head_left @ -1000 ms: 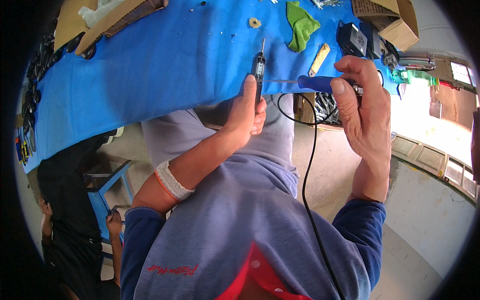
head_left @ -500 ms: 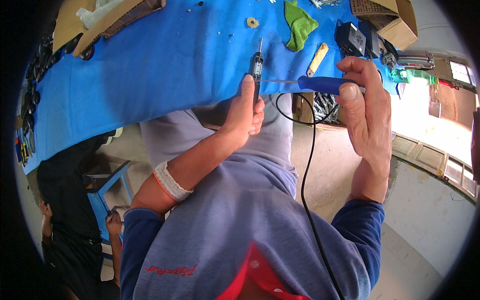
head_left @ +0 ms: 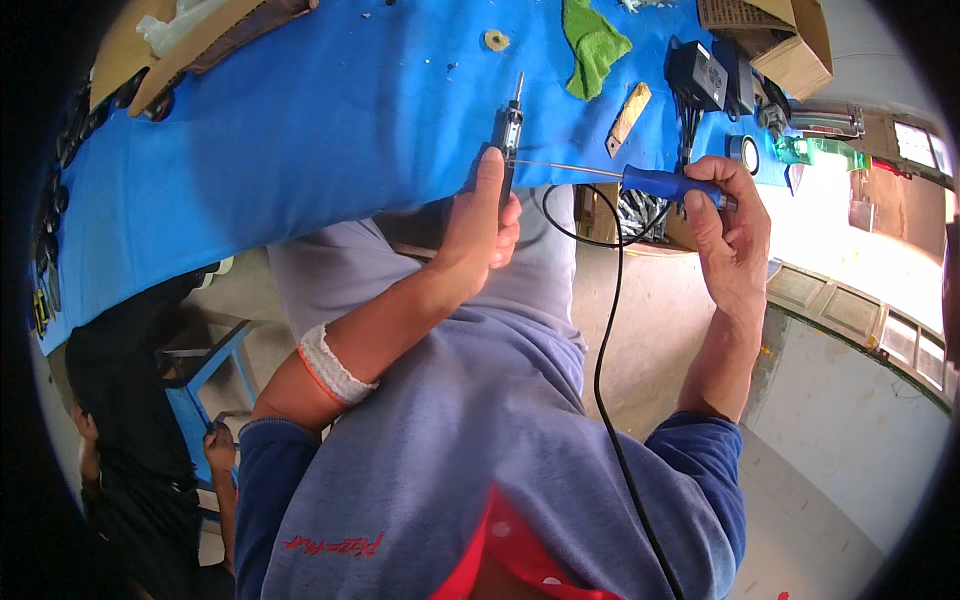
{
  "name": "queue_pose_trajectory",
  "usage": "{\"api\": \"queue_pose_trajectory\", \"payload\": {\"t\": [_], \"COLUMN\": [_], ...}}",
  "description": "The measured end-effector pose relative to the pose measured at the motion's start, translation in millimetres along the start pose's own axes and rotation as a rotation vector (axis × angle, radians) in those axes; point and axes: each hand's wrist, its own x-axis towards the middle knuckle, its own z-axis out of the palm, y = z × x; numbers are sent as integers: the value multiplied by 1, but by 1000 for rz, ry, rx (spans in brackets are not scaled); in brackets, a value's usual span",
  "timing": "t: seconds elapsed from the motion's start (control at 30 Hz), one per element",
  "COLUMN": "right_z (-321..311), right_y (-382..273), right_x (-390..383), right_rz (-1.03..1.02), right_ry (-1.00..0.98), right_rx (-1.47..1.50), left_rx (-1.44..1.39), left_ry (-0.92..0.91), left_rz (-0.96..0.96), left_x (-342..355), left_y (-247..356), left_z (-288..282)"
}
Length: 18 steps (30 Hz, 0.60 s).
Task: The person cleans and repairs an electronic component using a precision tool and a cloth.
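Upright in my left hand [head_left: 482, 222] is a slim black handheld device [head_left: 511, 132] with a thin metal rod at its top end and lighter inner parts showing along its body. My thumb presses along it while the fingers wrap behind. My right hand [head_left: 738, 240] grips the end of a blue-handled screwdriver [head_left: 652, 182] between thumb and fingers. Its long thin shaft runs leftward, and the tip meets the device's side just beside my left thumb. Whether the tip sits in a screw is too small to tell.
On the blue cloth [head_left: 300, 120] lie a green rag [head_left: 592, 48], a tan-handled blade [head_left: 628, 120], a tape roll [head_left: 743, 153] and black adapters [head_left: 695, 75]. Cardboard boxes [head_left: 775, 45] stand at the far corners. A black cable [head_left: 603, 350] loops past my lap. Another person [head_left: 130, 400] is at lower left.
My right hand has come down and slightly right, its fingers now closer round the handle end. The screwdriver's handle has shifted right and tilts lower. The left hand keeps its hold on the device.
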Motion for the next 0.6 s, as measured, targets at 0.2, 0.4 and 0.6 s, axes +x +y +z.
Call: {"api": "queue_pose_trajectory", "payload": {"t": [0.2, 0.4, 0.6], "right_z": [-3, -9, -2], "right_y": [18, 30, 42], "right_x": [-10, -9, -11], "right_rz": [53, 73, 135], "right_ry": [20, 21, 151], "right_rx": [88, 165, 306], "left_rx": [18, 53, 89], "left_ry": [13, 40, 41], "left_rz": [1, 23, 71], "left_x": [0, 3, 1], "left_y": [0, -1, -3], "left_z": [3, 3, 5]}}
